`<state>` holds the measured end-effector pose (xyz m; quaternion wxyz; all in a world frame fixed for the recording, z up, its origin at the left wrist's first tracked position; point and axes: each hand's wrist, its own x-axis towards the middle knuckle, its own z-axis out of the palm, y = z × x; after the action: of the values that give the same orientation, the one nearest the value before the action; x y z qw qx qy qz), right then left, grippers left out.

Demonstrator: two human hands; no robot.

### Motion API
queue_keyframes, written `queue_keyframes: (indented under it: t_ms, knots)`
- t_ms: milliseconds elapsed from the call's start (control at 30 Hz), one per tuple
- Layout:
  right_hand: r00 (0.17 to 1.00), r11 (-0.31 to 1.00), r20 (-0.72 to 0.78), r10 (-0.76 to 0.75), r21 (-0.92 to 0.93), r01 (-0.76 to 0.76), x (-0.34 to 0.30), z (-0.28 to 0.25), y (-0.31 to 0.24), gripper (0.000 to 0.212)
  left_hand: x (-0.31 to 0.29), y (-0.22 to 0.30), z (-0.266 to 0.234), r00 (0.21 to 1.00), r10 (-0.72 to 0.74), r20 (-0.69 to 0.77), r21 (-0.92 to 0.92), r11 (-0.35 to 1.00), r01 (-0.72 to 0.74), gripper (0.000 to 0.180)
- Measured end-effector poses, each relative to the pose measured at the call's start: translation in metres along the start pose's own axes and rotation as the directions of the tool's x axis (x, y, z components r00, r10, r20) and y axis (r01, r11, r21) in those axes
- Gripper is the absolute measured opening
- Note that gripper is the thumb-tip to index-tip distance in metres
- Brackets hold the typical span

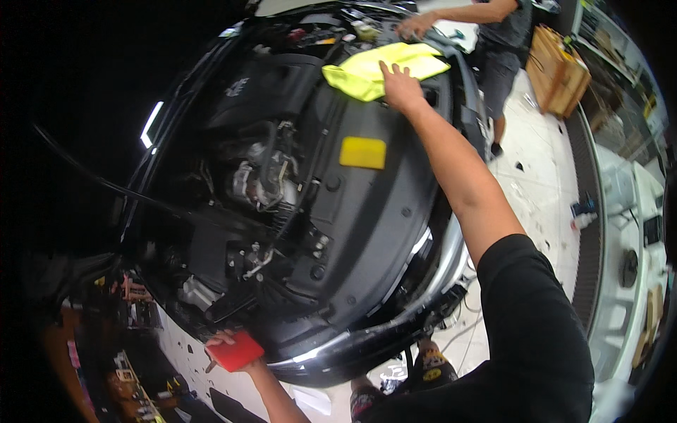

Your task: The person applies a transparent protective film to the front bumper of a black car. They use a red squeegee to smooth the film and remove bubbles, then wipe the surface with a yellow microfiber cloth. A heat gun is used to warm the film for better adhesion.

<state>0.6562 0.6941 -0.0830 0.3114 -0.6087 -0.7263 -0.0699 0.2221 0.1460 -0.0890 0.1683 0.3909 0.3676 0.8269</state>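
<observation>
Yellow cloth lies on far end of black panel, right hand on it, fingers spread; left hand grasps red pad beside car; yellow pad on panel

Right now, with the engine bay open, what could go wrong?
The right hand rests on a bright yellow cloth; a corner of it might catch on the exposed engine parts. A co-worker's hand is close beyond the cloth, so the two hands could bump. A yellow rectangular piece lies on the black panel; if it is loose, which I can't tell, the cloth might knock it off.
</observation>
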Motion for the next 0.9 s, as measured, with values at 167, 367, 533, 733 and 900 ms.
queue_keyframes:
  t_ms: [167,367,533,733,900]
  knots:
    - [0.941,0.962,0.31,-0.134,-0.19,0.199,0.042,0.016,-0.011,0.036,-0.001,0.016,0.006,0.994,0.098,-0.046,0.17,0.981,-0.089,0.03]
    - [0.903,0.813,-0.346,0.253,0.582,-0.005,0.093,-0.079,0.035,0.03,0.004,-0.011,0.004,0.999,-0.013,-0.043,0.02,1.0,0.014,0.031]
    - [0.928,0.054,-0.353,0.122,0.936,0.349,-0.028,-0.227,0.037,0.031,-0.003,0.005,-0.035,1.0,-0.026,-0.012,0.013,1.0,0.026,0.028]
    - [0.912,-0.204,0.188,0.364,0.972,-0.119,-0.26,-0.219,0.012,0.029,0.009,-0.001,-0.027,0.997,-0.078,0.02,-0.148,0.986,0.08,0.029]
    - [0.543,-0.218,0.534,0.648,0.814,-0.539,-0.532,-0.239,-0.021,0.028,0.02,0.029,-0.008,0.999,0.031,0.018,-0.382,0.924,-0.022,0.033]
